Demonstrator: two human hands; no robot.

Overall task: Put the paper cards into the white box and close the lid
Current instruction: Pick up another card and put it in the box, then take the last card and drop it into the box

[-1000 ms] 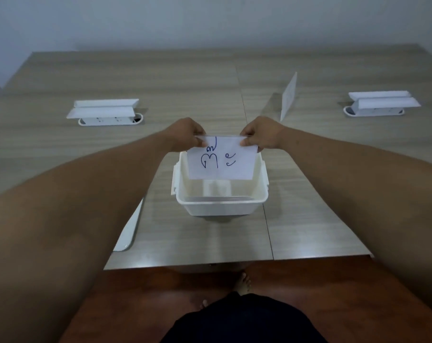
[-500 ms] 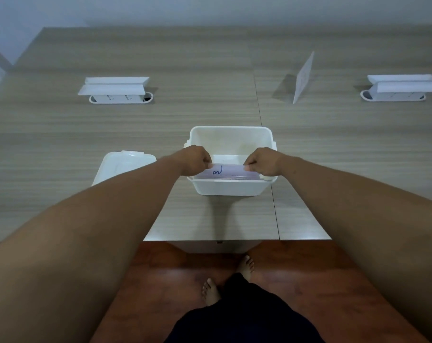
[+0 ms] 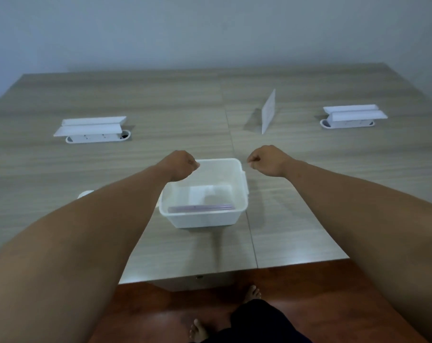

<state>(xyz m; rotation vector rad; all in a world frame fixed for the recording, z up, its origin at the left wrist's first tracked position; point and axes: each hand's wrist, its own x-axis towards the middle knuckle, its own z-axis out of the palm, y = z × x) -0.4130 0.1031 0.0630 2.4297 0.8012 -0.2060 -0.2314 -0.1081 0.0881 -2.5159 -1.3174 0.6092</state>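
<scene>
The white box (image 3: 202, 220) stands open near the table's front edge. Paper cards (image 3: 201, 208) lie inside it against the near wall, seen edge-on. My left hand (image 3: 181, 164) hovers over the box's far left corner with its fingers curled and nothing in it. To the right of the far right corner, my right hand (image 3: 267, 160) is also curled and empty. Left of the box, only a corner of the white lid (image 3: 84, 194) shows; my left forearm hides the remainder. Another white card (image 3: 269, 111) stands upright farther back on the table.
The wooden table (image 3: 160, 102) carries two white socket units with raised flaps, one at the back left (image 3: 92, 129) and one at the back right (image 3: 352, 116). Below the table's front edge is reddish floor with my bare feet (image 3: 252, 292).
Both hands lowered the cards into the box, let go of them and rose apart to the box's far corners. The camera view tilted up.
</scene>
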